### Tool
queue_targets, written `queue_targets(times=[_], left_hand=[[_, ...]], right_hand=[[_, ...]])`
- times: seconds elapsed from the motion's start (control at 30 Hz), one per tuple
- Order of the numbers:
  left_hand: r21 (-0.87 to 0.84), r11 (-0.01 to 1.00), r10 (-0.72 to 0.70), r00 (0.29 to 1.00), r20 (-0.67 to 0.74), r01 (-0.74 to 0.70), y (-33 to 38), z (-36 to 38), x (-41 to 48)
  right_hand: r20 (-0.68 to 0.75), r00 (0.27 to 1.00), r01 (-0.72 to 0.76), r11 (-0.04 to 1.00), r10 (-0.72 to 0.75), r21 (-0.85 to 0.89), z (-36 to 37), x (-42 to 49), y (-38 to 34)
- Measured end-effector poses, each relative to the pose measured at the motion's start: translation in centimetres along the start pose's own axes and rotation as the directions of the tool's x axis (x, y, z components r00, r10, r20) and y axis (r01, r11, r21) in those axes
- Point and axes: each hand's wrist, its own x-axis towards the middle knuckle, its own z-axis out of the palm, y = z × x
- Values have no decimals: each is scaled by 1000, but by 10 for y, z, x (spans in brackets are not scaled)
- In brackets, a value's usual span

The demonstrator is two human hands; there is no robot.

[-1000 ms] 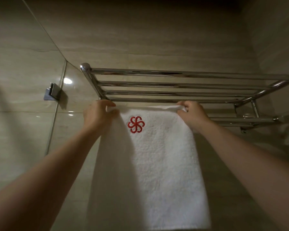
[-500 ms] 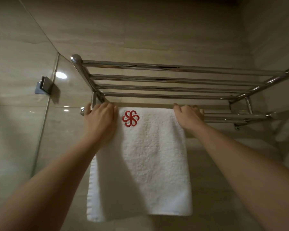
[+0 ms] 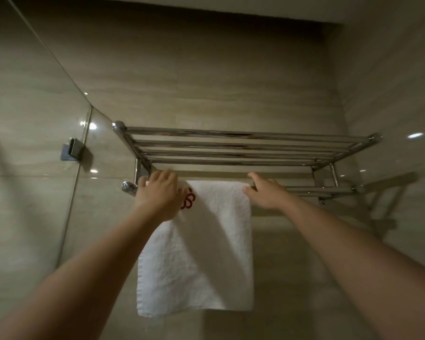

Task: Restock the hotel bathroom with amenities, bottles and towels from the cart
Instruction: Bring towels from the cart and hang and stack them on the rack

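Two surfaces fill most of what I see: the beige tiled wall (image 3: 206,82) ahead and the clear glass shower panel (image 3: 35,119) on my left. Fixed to the wall is the chrome tubular towel rack (image 3: 243,143), its top shelf bare. From its lower chrome bar (image 3: 317,190) hangs the white terry towel (image 3: 206,253), draped over the bar's left part and falling straight.

I judge I'm on the towel step, squaring the hang. My left hand (image 3: 160,195) presses palm-flat on the towel's top left corner, fingers laid over the fold. My right hand (image 3: 265,192) rests at the top right corner with fingers loosely spread along the bar and the thumb touching the towel's edge; neither pinches the cloth. Next I'd smooth the fold, let go and return to the cart.

My left hand half-covers the red embroidered emblem (image 3: 189,201). The towel's rear half, and any far fingertips, are hidden. The cart is out of view.
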Motion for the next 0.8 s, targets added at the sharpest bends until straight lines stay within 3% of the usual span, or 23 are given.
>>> queue_targets(times=[0.17, 0.37, 0.53, 0.8], left_hand=[[-112, 974, 210, 970, 122, -197, 41, -34, -16], [-248, 921, 372, 865, 336, -300, 83, -53, -55], [-231, 919, 393, 753, 527, -319, 112, -64, -77], [-260, 910, 413, 648, 640, -322, 150, -66, -96]], right_hand=[[64, 993, 100, 992, -95, -74, -26, -31, -2], [339, 937, 199, 923, -81, -328, -64, -79, 0], [434, 899, 251, 888, -65, -386, -83, -111, 6], [513, 858, 281, 869, -37, -407, -92, -148, 29]])
